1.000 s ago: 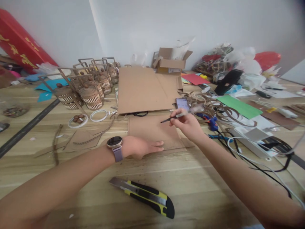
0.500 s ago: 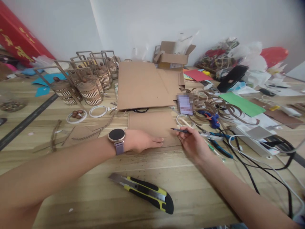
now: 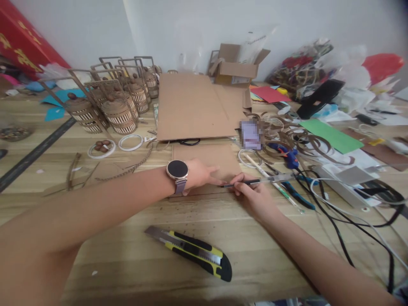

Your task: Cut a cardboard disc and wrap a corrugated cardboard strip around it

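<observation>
My left hand [image 3: 200, 174] lies on a small piece of brown cardboard [image 3: 204, 152], its fingers stretched out to the right and parted. A round dark watch [image 3: 177, 169] sits on that wrist. Between the fingers of my right hand [image 3: 251, 191] is a slim black pen [image 3: 253, 182], its tip pointing left at the cardboard beside my left fingertips. Whether the tip touches the surface I cannot tell. Nearer to me, a yellow and black utility knife [image 3: 191, 253] rests on the table with its blade out to the left.
A larger cardboard sheet [image 3: 191, 106] lies just beyond. Several lidded bamboo baskets [image 3: 117, 114] with tall handles stand at back left. On the right are blue-handled pliers [image 3: 298, 195], a blue glue gun [image 3: 287, 155], cables [image 3: 334, 229] and brown curled strips [image 3: 325, 144].
My left hand has shifted right across the cardboard and its fingers have spread. The pen, in my right hand, has come down toward those fingertips. The view has shifted slightly.
</observation>
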`<state>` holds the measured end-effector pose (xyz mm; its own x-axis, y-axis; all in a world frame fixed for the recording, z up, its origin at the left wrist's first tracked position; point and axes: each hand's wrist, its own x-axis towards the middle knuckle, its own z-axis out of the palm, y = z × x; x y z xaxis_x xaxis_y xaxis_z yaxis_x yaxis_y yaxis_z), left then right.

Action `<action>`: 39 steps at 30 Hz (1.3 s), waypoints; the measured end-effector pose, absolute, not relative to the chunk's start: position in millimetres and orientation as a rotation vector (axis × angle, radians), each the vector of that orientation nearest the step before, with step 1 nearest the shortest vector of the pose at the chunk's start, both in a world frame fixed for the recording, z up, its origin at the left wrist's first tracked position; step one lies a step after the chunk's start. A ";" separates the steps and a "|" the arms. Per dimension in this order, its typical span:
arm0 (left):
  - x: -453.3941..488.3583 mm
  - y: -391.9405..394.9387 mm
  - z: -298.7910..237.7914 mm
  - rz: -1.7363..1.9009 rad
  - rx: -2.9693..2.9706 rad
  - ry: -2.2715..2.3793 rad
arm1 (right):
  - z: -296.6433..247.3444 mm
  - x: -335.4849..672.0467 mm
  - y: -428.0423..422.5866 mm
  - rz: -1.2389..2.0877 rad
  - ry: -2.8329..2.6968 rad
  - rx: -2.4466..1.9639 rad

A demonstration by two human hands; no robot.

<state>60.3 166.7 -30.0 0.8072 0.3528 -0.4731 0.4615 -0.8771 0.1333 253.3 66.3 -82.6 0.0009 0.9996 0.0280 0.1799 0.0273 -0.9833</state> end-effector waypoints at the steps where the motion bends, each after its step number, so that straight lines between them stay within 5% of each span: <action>1: 61.0 167.9 -31.6 -0.710 2.775 0.622 | -80.1 251.2 64.3 1.085 -1.399 -1.334; 39: 66.1 162.4 -27.5 -0.833 2.818 0.651 | -68.0 260.0 58.5 0.876 -1.709 -1.495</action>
